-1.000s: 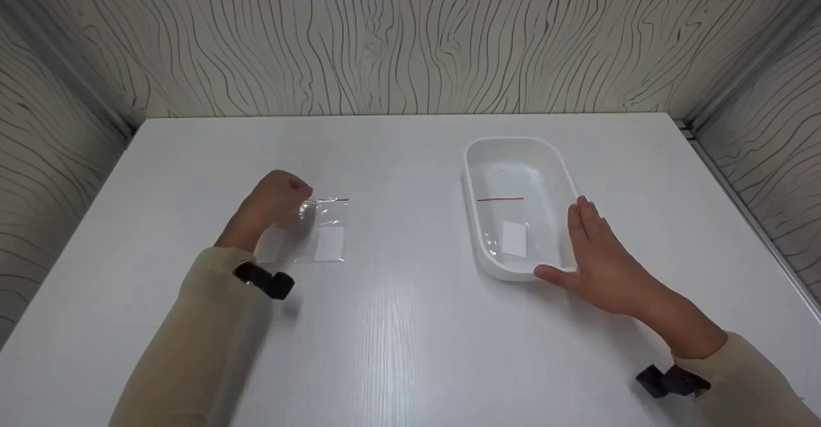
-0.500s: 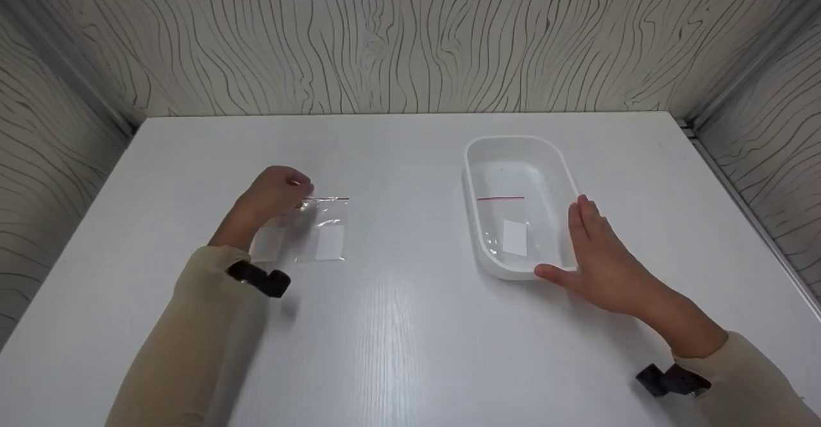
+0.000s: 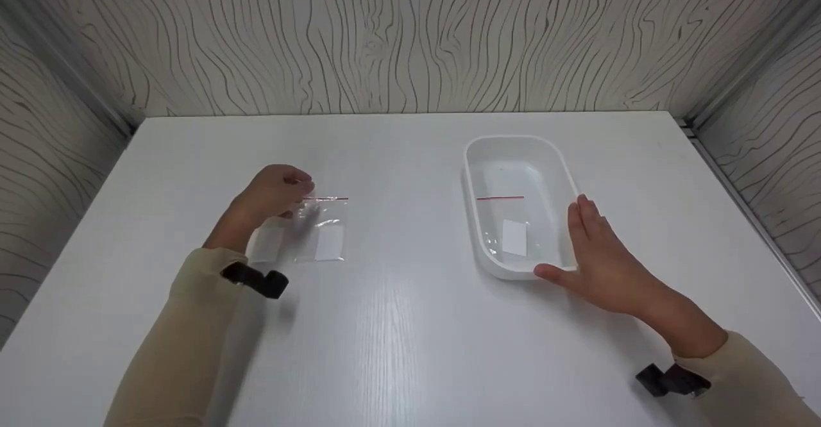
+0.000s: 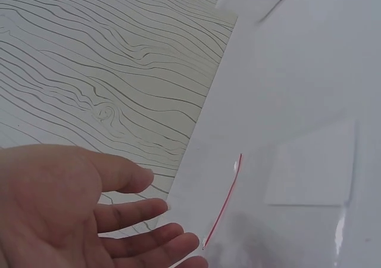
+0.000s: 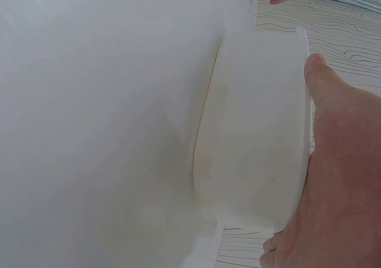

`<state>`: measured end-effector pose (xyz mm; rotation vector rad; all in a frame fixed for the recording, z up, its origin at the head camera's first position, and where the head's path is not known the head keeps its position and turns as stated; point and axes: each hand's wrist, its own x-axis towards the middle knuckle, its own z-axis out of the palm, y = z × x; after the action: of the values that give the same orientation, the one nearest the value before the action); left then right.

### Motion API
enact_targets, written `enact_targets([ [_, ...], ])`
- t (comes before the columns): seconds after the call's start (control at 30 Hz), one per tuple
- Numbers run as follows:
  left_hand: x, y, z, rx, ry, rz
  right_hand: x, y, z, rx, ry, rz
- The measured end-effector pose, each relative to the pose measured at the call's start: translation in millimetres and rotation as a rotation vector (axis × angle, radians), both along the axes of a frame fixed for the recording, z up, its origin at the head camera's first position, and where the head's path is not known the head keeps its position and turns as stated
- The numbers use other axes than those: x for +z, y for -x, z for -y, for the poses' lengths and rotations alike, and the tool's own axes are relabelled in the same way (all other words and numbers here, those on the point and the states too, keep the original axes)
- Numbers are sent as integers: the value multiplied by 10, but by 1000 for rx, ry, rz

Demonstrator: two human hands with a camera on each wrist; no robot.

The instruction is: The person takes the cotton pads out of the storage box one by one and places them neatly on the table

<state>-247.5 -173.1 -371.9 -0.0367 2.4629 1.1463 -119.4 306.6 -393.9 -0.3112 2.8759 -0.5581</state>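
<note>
A clear zip bag (image 3: 330,242) with a red strip and a white panel lies flat on the table in the head view. My left hand (image 3: 272,190) hovers over its upper left corner, fingers loosely bent. In the left wrist view, that hand's thumb and fingers are apart with nothing between them, near the red strip (image 4: 223,202). Beneath the left wrist shows another white panel (image 3: 267,245), partly hidden. My right hand (image 3: 606,263) rests against the near right corner of a white plastic container (image 3: 471,222), its fingers straight along the side. Inside lies another zip bag (image 3: 515,238).
The white table (image 3: 397,324) extends between the left hand and the container. Behind it stands a wood-grain patterned wall (image 3: 385,42), with similar panels on both sides. Each sleeve carries a black camera mount (image 3: 260,279).
My left hand has shifted slightly left and away from me, and its fingers have loosened at the bag's corner. The bags, the container and the right hand have stayed in place.
</note>
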Motion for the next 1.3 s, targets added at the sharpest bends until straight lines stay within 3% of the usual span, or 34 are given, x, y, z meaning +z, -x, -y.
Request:
enact_targets([
  [0.5,18,-10,-42,-19,-93,24,5,6,-3,-4,-1,4],
  [0.9,113,-90,-93,-100,-222,30,19,3,3,-17,-2,16],
  [1.3,101,-92,-175,-158,-308,6,12,-8,13,-12,-1,2],
])
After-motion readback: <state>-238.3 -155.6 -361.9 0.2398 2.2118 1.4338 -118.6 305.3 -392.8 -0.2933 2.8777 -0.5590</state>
